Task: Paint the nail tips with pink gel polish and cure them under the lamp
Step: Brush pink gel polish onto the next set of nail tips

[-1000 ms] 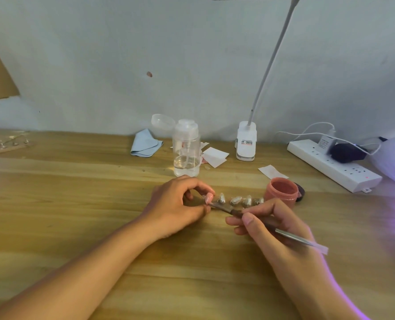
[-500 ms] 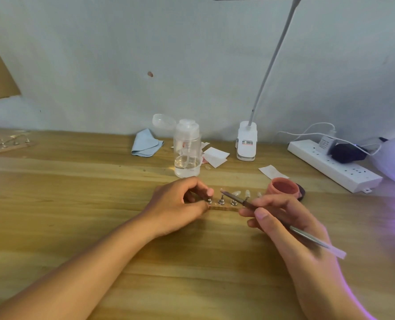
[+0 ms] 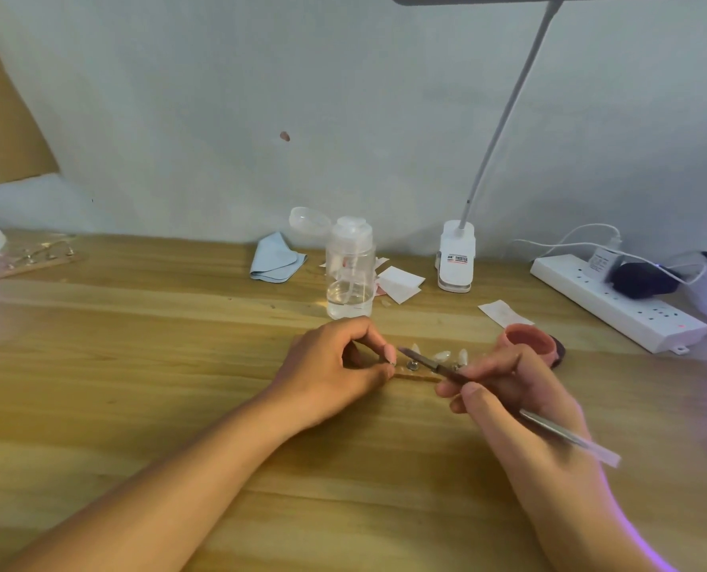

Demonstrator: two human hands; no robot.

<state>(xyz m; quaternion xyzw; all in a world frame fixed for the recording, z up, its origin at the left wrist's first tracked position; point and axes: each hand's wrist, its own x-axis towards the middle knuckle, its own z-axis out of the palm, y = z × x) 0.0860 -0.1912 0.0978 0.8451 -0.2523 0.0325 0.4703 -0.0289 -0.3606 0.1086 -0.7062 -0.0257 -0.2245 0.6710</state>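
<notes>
Change: against a second ago, the thin metal-handled brush [image 3: 426, 362] has its dark tip off the pink spot at the fingertips of the left hand [image 3: 335, 365] and just to their right. The pale nail tips [image 3: 442, 356], then broad-faced, now show narrower.
Left hand: fingers curled, pinching the left end of the narrow holder strip [image 3: 417, 377], which lies on the wooden worktop [image 3: 137, 365].
Right hand [image 3: 508, 390]: clamped on the brush like a pen, with the handle running back over the hand to its right.
Nail tips: standing in a row on the strip, between the two hands. The brush crosses above them; I cannot tell whether its tip touches one.
Pink gel: a small round pink pot [image 3: 529, 340], open, just beyond the right hand.
Beyond the left hand: a clear plastic pump bottle [image 3: 349, 270] holding some liquid, with a folded pale-blue cloth [image 3: 275, 258] to its left.
Beyond the right hand: a white clip-on lamp base [image 3: 455, 255], and further right a white power strip [image 3: 616, 301].
</notes>
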